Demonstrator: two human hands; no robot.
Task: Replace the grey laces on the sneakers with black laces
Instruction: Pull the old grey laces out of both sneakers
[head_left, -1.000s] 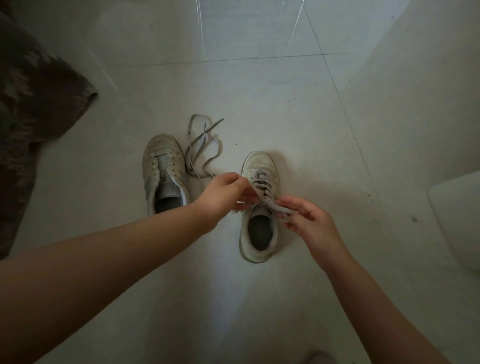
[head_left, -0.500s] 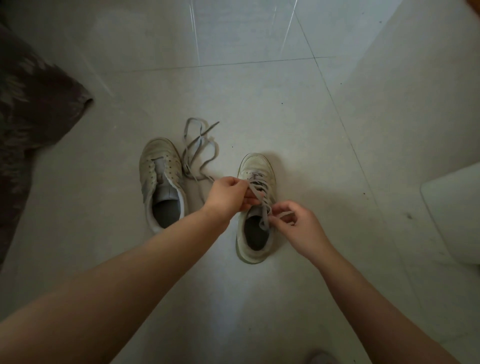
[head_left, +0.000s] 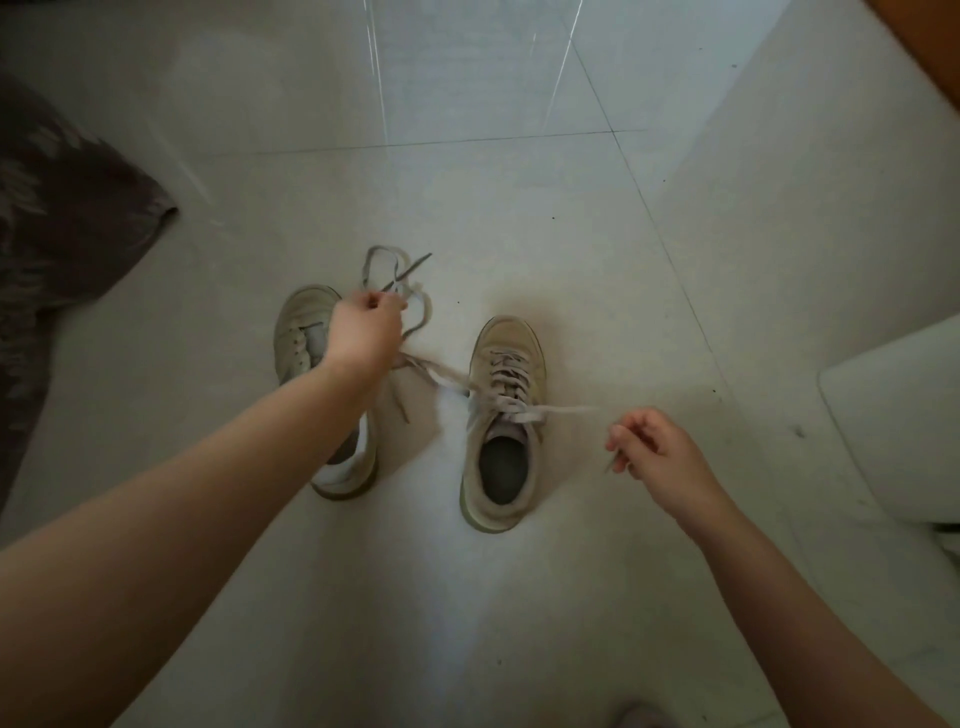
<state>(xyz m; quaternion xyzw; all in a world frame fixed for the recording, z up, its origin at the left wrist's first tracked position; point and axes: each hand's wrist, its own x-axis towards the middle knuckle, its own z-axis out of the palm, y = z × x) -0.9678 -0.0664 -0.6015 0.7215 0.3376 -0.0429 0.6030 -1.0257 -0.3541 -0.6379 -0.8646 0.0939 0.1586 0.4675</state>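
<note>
Two pale sneakers stand on the tiled floor, toes pointing away from me. The right sneaker (head_left: 501, 415) carries a grey lace (head_left: 506, 371) through its eyelets. Both lace ends are pulled out sideways. My left hand (head_left: 366, 332) pinches the left end, up over the left sneaker (head_left: 301, 332). My right hand (head_left: 649, 447) pinches the right end, to the right of the shoe. The left sneaker has no lace and my forearm hides part of it. A loose grey lace (head_left: 400, 280) lies on the floor beyond my left hand.
A dark patterned cloth (head_left: 62, 244) lies at the left edge. A white object (head_left: 898, 415) sits at the right edge. A brown wooden corner (head_left: 930, 36) shows at the top right.
Both hands were close together at the right sneaker's tongue. They have moved apart, left hand up and leftward, right hand rightward, drawing the lace ends out taut.
</note>
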